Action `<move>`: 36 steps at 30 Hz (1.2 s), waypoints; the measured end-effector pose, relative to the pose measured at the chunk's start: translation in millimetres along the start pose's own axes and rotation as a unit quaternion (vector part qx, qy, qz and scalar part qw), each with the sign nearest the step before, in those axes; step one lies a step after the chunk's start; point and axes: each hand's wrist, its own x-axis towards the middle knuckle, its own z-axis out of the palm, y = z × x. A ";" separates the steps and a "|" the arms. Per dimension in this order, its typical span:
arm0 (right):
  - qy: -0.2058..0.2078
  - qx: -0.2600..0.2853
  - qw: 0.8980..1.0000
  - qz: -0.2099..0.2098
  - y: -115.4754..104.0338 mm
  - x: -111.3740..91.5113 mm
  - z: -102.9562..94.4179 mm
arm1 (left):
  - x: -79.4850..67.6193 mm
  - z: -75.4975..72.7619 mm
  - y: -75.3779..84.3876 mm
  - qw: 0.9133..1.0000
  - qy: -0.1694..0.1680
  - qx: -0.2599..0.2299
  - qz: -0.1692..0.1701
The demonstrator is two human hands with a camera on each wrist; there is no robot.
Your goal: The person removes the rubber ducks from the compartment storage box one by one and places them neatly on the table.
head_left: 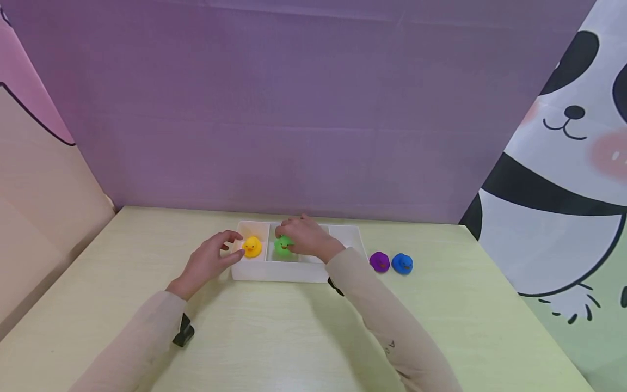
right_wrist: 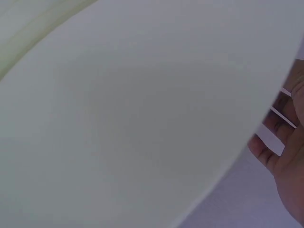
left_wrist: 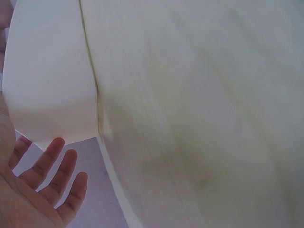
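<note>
Purple backdrop (head_left: 303, 109) stands behind pale tbl (head_left: 264, 337) w/ tray (head_left: 279, 272), panda pic (head_left: 548, 245) R.

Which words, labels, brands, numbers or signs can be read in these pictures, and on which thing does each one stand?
No text can be read.
Right sleeve: a small dark mark, perhaps letters, too small to read.
Yellow duck, green duck, purple duck, blue duck, white tray: no lettering visible.
Panda picture: no words visible.

Two ducks (head_left: 379, 262) right of the tray (head_left: 279, 271)
</note>
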 end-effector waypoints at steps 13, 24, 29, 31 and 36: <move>0.047 0.020 0.999 -0.015 -0.1 -14.4 -21.0 | -1.8 2.0 -1.4 1.000 0.001 -0.004 0.014; 0.072 0.007 0.997 -0.026 10.8 -31.8 -29.9 | -3.2 1.8 -2.9 1.000 0.010 -0.007 0.021; 0.070 0.015 0.997 -0.011 18.8 -43.3 -32.1 | -2.3 2.1 -2.9 1.000 0.007 -0.006 0.018; 0.072 0.016 0.997 -0.006 23.0 -47.3 -31.8 | -2.0 2.1 -3.0 1.000 0.008 -0.005 0.019; 0.082 0.021 0.996 -0.003 33.3 -56.8 -30.9 | -1.4 1.5 -3.0 1.000 0.010 -0.003 0.020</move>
